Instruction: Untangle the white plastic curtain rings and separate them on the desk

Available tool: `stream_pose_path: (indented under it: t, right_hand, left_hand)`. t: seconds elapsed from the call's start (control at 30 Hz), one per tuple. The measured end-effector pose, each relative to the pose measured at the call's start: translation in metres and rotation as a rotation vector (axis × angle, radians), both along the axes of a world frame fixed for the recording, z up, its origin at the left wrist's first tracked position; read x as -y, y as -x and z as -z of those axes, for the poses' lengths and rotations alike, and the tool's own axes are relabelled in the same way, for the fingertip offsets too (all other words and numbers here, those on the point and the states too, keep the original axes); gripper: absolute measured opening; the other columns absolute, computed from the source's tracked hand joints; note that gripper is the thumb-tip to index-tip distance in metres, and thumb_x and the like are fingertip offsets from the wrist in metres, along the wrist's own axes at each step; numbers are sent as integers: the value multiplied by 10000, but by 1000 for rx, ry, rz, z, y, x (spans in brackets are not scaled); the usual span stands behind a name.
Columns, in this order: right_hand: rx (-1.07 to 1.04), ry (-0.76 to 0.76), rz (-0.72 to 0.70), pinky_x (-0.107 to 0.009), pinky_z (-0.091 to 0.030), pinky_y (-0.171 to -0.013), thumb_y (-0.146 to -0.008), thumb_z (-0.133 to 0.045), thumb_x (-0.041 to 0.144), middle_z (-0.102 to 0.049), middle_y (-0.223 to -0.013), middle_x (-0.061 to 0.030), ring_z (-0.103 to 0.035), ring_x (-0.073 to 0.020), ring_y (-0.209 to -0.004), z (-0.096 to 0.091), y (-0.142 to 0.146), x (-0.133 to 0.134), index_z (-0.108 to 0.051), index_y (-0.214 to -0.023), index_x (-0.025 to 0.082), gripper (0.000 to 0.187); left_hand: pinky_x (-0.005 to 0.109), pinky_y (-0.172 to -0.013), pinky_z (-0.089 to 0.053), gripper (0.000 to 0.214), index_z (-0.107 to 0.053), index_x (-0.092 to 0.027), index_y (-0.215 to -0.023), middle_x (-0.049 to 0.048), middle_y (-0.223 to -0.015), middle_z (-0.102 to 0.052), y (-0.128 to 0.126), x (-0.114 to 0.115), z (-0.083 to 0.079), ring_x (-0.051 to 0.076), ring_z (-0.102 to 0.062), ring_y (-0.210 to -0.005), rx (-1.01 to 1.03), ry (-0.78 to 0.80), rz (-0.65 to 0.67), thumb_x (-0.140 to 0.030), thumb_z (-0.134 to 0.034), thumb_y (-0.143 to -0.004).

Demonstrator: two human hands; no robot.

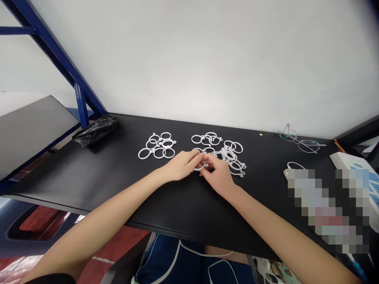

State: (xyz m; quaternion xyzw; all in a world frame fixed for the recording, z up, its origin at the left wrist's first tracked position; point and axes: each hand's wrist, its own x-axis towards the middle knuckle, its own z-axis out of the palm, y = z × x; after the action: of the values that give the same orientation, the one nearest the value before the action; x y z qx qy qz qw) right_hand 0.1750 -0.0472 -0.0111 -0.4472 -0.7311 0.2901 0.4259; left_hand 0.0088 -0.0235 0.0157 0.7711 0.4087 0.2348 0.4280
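My left hand [181, 165] and my right hand [216, 176] meet at the middle of the black table. Between their fingertips they pinch a white plastic ring [199, 167], which the fingers partly hide. Right behind my hands lies a tangled pile of linked white rings [232, 158], close to my right hand. A linked cluster of the same rings [206, 139] sits further back. Another cluster [156, 145] lies to the left of my left hand, not touching it.
A black plastic bag [95, 131] lies at the table's far left. Wire-rimmed eyeglasses [300, 141] rest at the back right, near a white power strip [348, 167]. A pixelated patch hides part of the right side. The table's front edge runs beneath my forearms.
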Motion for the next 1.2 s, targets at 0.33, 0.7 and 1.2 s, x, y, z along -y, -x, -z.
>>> stream_pose_path:
  t: [0.33,0.7,1.2]
  right_hand:
    - [-63,-190,43,-288,-579,-636,-848,-521,155,-716,-728,10,-702,-162,-627,-7,3,9,-611,-1029,228,215]
    - [-44,-283,29,-288,-595,-690,-960,-472,223,-753,-977,-51,-727,-156,-671,-6,0,12,-561,-1257,218,310]
    - [-87,-273,-20,-258,-572,-614,-988,-438,234,-725,-908,-25,-693,-123,-629,-3,0,10,-545,-1215,226,251]
  left_hand:
    - [202,-540,-402,383,-523,-182,-849,-41,-638,-539,-2,1,1,84,-495,-519,157,12,29,-529,-402,-955]
    - [180,-413,-384,376,-537,-170,-972,-55,-579,-463,-5,0,7,75,-450,-438,409,31,-30,-531,-436,-948]
    - [190,-410,-377,483,-562,-160,-836,-49,-540,-458,-5,-3,13,72,-421,-404,495,-27,-126,-600,-389,-936]
